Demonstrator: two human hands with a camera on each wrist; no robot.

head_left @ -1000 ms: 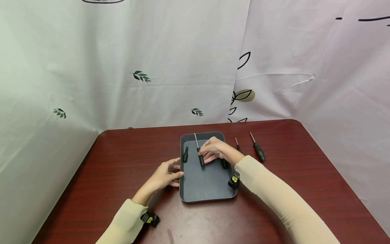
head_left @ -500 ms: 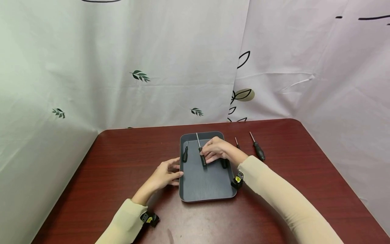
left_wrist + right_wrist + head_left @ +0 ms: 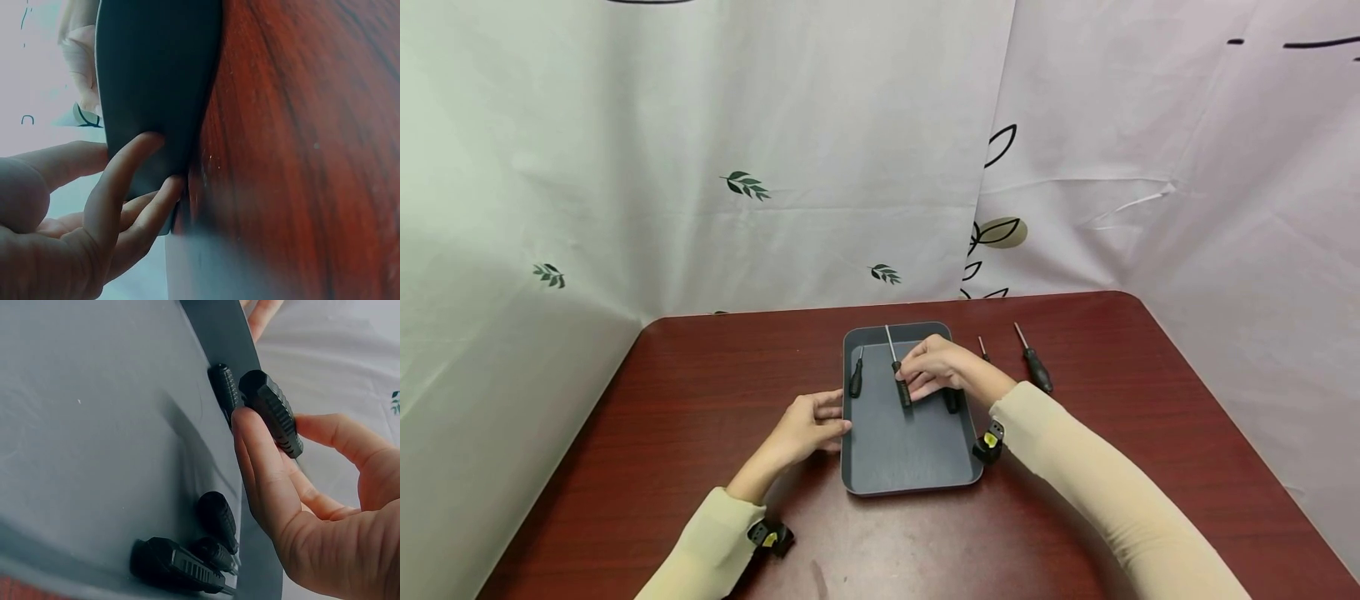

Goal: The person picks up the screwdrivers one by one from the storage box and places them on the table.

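Observation:
My right hand (image 3: 934, 367) pinches the black ribbed handle of a screwdriver (image 3: 902, 385) above the grey tray (image 3: 902, 483). Its shaft points to the tray's far edge, and in the right wrist view the handle (image 3: 272, 412) sits between thumb and fingers, raised off the tray floor. My left hand (image 3: 805, 429) touches the tray's left side. In the left wrist view its fairly straight fingers (image 3: 119, 181) press the outer wall, with the thumb at the rim. A smaller screwdriver (image 3: 856, 379) lies inside along the left wall.
Three more black screwdriver handles (image 3: 178, 565) lie together in the tray's right part, mostly hidden by my right hand in the head view. On the brown table (image 3: 730, 358), right of the tray, lie a large screwdriver (image 3: 1036, 367) and a partly hidden small one (image 3: 984, 352). White curtains hang behind.
My right hand has shifted slightly to the right with the screwdriver in it. The left hand has stayed at the tray's side, and the tray has not moved.

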